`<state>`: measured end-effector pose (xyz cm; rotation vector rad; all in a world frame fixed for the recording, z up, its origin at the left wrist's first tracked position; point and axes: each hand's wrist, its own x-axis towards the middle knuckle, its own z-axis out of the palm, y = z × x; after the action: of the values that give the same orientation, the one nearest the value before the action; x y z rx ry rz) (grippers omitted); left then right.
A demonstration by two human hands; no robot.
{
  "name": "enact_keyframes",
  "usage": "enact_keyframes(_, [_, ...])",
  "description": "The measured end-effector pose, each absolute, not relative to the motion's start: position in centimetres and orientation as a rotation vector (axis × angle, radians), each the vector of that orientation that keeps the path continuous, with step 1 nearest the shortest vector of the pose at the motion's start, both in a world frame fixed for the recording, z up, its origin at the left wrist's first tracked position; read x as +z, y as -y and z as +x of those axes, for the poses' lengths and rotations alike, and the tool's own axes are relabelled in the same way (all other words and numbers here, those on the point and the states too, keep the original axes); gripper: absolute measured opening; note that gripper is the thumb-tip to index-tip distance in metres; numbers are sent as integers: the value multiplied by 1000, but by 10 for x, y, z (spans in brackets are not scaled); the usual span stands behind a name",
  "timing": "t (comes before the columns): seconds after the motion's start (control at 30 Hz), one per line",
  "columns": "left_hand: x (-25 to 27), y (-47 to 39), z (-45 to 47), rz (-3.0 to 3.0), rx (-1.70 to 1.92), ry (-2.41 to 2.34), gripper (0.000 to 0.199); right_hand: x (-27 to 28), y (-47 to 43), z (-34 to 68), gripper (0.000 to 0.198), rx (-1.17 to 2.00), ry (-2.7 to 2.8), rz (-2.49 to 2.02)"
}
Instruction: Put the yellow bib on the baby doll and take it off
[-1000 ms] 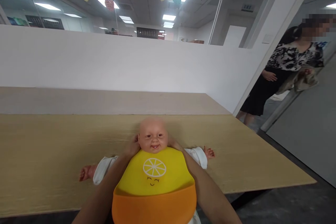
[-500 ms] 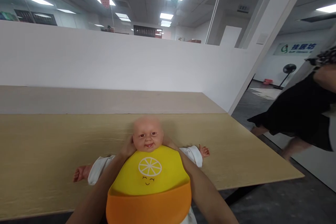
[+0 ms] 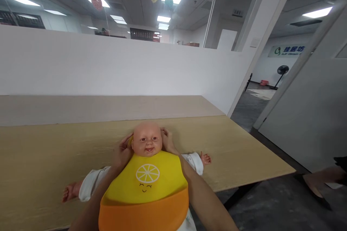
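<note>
A baby doll [image 3: 147,138] lies on its back with its arms spread, dressed in white. Over its chest is a yellow bib [image 3: 148,191] with a lemon-slice print, a smiling face and an orange catch pocket. Beside the doll's head, on the left, my left hand [image 3: 123,154] is closed on the bib's yellow neck strap [image 3: 130,141]. My right hand [image 3: 167,141] is at the other side of the head, fingers curled in behind it. What those fingers hold is hidden. Both forearms reach along the sides of the bib.
The doll rests on a wooden table [image 3: 230,151] against a white partition wall [image 3: 108,68] with glass above. Off to the right, past a doorway and a grey door [image 3: 306,108], a person's leg [image 3: 320,184] shows at the frame's edge.
Both hands have come up higher beside the doll's head, and yellow strap now shows at my left fingers. The view has turned right. The passing person has mostly left the frame.
</note>
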<state>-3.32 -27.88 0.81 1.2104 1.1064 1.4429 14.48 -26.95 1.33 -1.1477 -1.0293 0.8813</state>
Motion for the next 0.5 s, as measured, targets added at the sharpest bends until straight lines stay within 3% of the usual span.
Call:
enact_keyframes(0.2, [13,284,-39,1535,1436,-1266,43,-3,267,152,26,729,1014,-1200])
enact_keyframes(0.5, [14,286,-43,1774,1189,-1511,45,-9,263,155,22,586,1150,-1421])
